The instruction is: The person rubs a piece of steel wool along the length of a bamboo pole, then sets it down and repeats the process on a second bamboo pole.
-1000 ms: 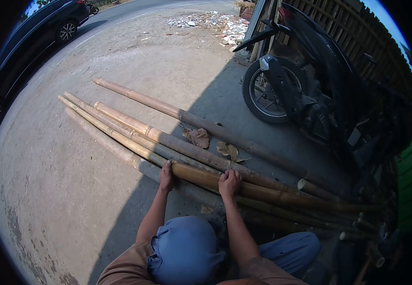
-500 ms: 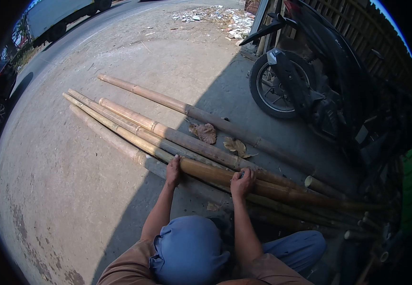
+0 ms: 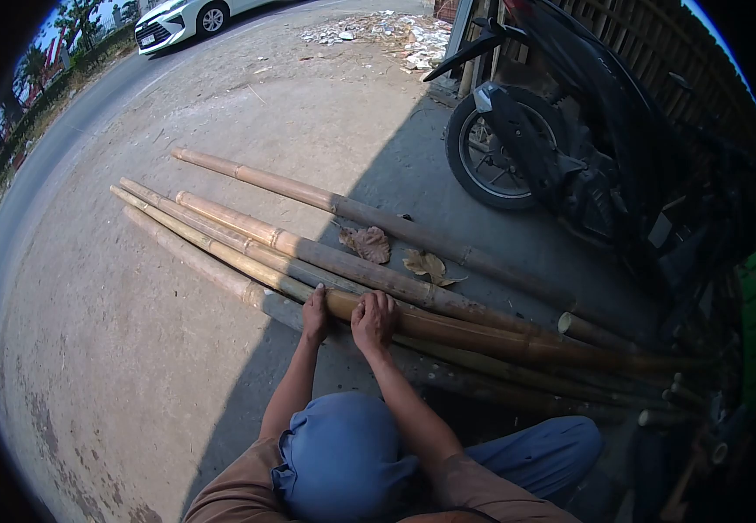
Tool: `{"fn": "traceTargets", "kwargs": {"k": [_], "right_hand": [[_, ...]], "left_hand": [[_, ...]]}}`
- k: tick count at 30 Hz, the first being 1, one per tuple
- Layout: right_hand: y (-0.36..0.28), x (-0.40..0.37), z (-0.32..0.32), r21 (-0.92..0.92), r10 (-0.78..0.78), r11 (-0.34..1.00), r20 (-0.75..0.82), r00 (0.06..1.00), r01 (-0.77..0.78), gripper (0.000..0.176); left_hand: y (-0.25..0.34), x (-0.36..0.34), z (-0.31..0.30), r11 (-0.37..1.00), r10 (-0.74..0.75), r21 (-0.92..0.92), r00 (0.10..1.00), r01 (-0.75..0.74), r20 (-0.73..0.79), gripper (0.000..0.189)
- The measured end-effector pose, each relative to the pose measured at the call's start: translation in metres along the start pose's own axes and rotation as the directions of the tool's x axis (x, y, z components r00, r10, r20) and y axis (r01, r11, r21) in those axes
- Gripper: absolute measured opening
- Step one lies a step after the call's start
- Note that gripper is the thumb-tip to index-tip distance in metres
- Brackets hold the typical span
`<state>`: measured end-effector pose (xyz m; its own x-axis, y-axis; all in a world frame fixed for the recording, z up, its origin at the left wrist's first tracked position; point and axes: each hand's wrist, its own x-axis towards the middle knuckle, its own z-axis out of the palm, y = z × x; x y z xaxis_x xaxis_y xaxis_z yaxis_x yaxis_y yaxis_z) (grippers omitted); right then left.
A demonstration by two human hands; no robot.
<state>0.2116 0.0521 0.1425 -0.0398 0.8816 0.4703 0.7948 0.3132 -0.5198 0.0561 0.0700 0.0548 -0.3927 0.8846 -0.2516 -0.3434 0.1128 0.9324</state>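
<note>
A brown bamboo pole (image 3: 474, 338) lies across the other poles, its near end in front of me. At that end my left hand (image 3: 315, 315) is closed around the tip, thumb on top. Just to its right, my right hand (image 3: 374, 321) rests on the same pole with its fingers curled; whatever may be inside the fist is hidden. Beneath and beside it lie a thinner yellowish pole (image 3: 221, 242), a thicker pole (image 3: 308, 250) and a greyish pole (image 3: 195, 259). A further pole (image 3: 286, 185) lies apart, beyond two dry leaves (image 3: 367, 244).
A black motorbike (image 3: 561, 139) stands at the right by a slatted fence (image 3: 648, 52). More cut bamboo ends (image 3: 574, 326) lie in shadow at the right. Litter (image 3: 395, 37) is scattered at the back. A white car (image 3: 190, 22) is on the road (image 3: 73, 113).
My right hand has slid left along the pole, close to my left hand; a small dark thing seen in it earlier is hidden. The truck has left view and a white car appears.
</note>
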Motion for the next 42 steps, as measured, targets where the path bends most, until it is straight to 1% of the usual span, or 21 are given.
{"fn": "traceTargets", "kwargs": {"k": [2, 4, 6, 7, 8, 10, 12, 14, 17, 19, 20, 23, 25, 27, 29, 32, 34, 36, 39, 40, 42], "right_hand": [[-0.052, 0.003, 0.046, 0.035, -0.081, 0.996, -0.011, 0.997, 0.082, 0.013], [-0.059, 0.007, 0.056, 0.087, -0.082, 0.993, 0.001, 0.997, 0.082, 0.013], [-0.049, 0.009, 0.045, 0.163, -0.052, 0.986, 0.051, 0.997, 0.043, 0.012], [-0.036, 0.006, 0.033, 0.131, -0.043, 0.991, 0.012, 0.999, 0.041, 0.011], [-0.019, 0.001, 0.017, 0.1, -0.039, 0.994, -0.028, 0.999, 0.042, 0.011], [0.03, -0.005, -0.028, 0.002, 0.094, 0.996, -0.126, 0.988, -0.095, 0.013], [0.097, -0.012, -0.073, -0.2, 0.252, 0.928, -0.283, 0.926, -0.313, 0.014], [0.166, -0.019, -0.122, -0.286, 0.3, 0.849, -0.43, 0.852, -0.443, 0.015], [0.237, -0.013, -0.168, -0.271, 0.432, 0.703, -0.571, 0.698, -0.657, 0.015], [0.236, -0.011, -0.168, -0.309, 0.376, 0.703, -0.604, 0.703, -0.641, 0.015], [0.226, -0.012, -0.157, -0.318, 0.386, 0.719, -0.555, 0.736, -0.618, 0.014], [0.145, -0.013, -0.096, -0.275, 0.321, 0.849, -0.412, 0.853, -0.452, 0.013], [0.073, -0.006, -0.043, -0.122, 0.197, 0.965, -0.237, 0.951, -0.23, 0.008], [0.003, 0.002, 0.005, 0.11, 0.049, 0.993, -0.021, 0.999, -0.047, 0.01], [-0.04, 0.006, 0.049, 0.21, -0.133, 0.969, -0.019, 0.991, 0.134, 0.013], [-0.049, 0.013, 0.051, 0.246, -0.033, 0.969, 0.071, 0.997, 0.015, 0.012], [-0.024, 0.006, 0.031, 0.173, -0.012, 0.985, 0.045, 0.999, 0.004, 0.016], [0.023, -0.002, -0.007, 0.091, 0.024, 0.996, -0.046, 0.999, -0.02, 0.018], [0.111, -0.014, -0.077, -0.124, 0.246, 0.954, -0.194, 0.95, -0.272, 0.016], [0.145, -0.018, -0.097, -0.221, 0.212, 0.932, -0.312, 0.926, -0.287, 0.016], [0.211, -0.019, -0.133, -0.177, 0.382, 0.851, -0.438, 0.814, -0.495, 0.017]], "left_hand": [[-0.032, 0.019, -0.019, 0.859, 0.368, 0.352, 0.926, -0.372, 0.08, 0.05], [-0.043, 0.028, -0.026, 0.826, 0.407, 0.376, 0.905, -0.421, 0.119, 0.05], [-0.009, 0.006, -0.014, 0.983, 0.138, 0.111, 0.988, -0.145, 0.072, 0.05], [0.006, -0.006, -0.005, 0.999, -0.007, -0.036, 0.997, 0.01, 0.073, 0.05], [0.02, -0.016, 0.002, 0.999, -0.007, 0.033, 0.999, 0.006, 0.042, 0.051], [0.01, -0.01, 0.001, 0.999, 0.026, 0.037, 0.999, -0.027, 0.033, 0.052], [0.004, -0.01, -0.007, 0.999, 0.023, 0.032, 0.999, -0.024, 0.048, 0.053], [-0.004, -0.011, -0.011, 0.999, 0.02, 0.028, 0.999, -0.021, 0.037, 0.053], [-0.002, -0.013, -0.01, 0.998, 0.044, 0.036, 0.999, -0.045, 0.031, 0.053], [-0.009, -0.01, -0.014, 0.997, 0.05, 0.062, 0.998, -0.052, 0.036, 0.056], [-0.016, -0.003, -0.018, 0.995, 0.046, 0.086, 0.998, -0.05, 0.043, 0.058], [-0.027, 0.003, -0.017, 0.997, 0.039, 0.065, 0.999, -0.039, 0.012, 0.056], [-0.019, 0.0, -0.015, 0.999, 0.008, 0.047, 1.0, -0.008, -0.003, 0.053], [0.001, -0.014, -0.006, 0.998, -0.049, 0.042, 0.999, 0.05, -0.009, 0.051], [0.001, -0.02, -0.003, 0.975, 0.186, 0.122, 0.983, -0.185, 0.008, 0.047], [-0.002, -0.01, -0.015, 0.991, 0.094, 0.094, 0.995, -0.098, 0.046, 0.044], [0.012, -0.012, -0.008, 0.973, -0.032, 0.23, 0.999, 0.031, -0.001, 0.049], [0.0, -0.003, -0.008, 0.987, -0.004, 0.16, 1.0, 0.001, 0.016, 0.051], [-0.002, -0.004, -0.012, 0.993, -0.08, 0.09, 0.993, 0.072, 0.089, 0.056], [-0.006, 0.0, -0.017, 0.992, -0.12, 0.047, 0.986, 0.115, 0.12, 0.057], [-0.006, 0.001, -0.023, 0.977, -0.179, -0.076, 0.957, 0.201, 0.228, 0.059]]}}
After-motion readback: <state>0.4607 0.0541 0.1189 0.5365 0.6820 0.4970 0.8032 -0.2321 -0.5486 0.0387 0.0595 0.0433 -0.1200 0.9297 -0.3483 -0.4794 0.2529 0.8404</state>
